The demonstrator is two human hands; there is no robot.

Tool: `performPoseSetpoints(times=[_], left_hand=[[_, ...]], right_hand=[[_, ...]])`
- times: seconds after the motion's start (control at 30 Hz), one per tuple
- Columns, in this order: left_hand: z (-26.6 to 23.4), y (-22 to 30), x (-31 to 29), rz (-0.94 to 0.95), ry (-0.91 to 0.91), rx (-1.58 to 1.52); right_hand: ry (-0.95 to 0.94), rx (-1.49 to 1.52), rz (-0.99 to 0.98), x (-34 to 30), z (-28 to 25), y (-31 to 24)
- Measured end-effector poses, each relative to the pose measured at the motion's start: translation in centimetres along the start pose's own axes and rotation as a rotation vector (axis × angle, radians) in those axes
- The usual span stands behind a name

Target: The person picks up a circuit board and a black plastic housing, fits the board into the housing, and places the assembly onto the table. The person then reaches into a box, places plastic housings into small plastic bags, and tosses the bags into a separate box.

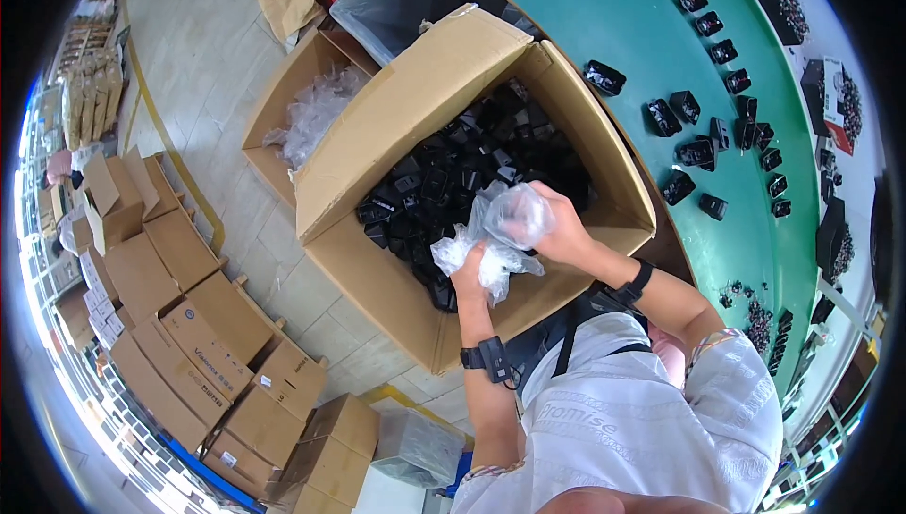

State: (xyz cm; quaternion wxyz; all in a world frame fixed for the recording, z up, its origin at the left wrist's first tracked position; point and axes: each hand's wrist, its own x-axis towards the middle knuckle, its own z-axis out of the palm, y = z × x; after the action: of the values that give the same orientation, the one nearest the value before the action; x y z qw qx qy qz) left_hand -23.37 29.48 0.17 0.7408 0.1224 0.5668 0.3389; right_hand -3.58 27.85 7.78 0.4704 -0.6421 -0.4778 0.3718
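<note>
Both my hands are over a large open cardboard box (406,80), whose lower part is filled with small black plastic housings (434,174). My left hand (469,275) is closed on a bunch of crumpled clear plastic bags (494,274). Just to its right, my right hand (563,229) grips a clear plastic bag (522,216); some of its fingers show blurred through the film. The plastic in the two hands touches, and I cannot tell where one bag ends and another begins. A black strap with a small device circles each wrist.
Beside the big box, a smaller carton (269,122) holds loose clear plastic bags (321,108). Rows of black housings (663,117) stand on a green table (604,4) at right. Stacked closed cartons (217,325) stand at left. A plastic-lined bin (420,448) sits at lower left.
</note>
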Motion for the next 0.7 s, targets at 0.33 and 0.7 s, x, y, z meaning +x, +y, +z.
performPoseSetpoints(times=[0.33, 0.7], left_hand=[[-1.8, 3.0, 0.2, 0.386, 0.154, 0.667], [5.9, 3.1, 5.0, 0.275, -0.215, 1.544]], right_hand=[[-0.025, -0.518, 0.628, 7.6, -0.2, 15.9], [-0.009, -0.936, 0.484, 16.1, 0.4, 22.9]])
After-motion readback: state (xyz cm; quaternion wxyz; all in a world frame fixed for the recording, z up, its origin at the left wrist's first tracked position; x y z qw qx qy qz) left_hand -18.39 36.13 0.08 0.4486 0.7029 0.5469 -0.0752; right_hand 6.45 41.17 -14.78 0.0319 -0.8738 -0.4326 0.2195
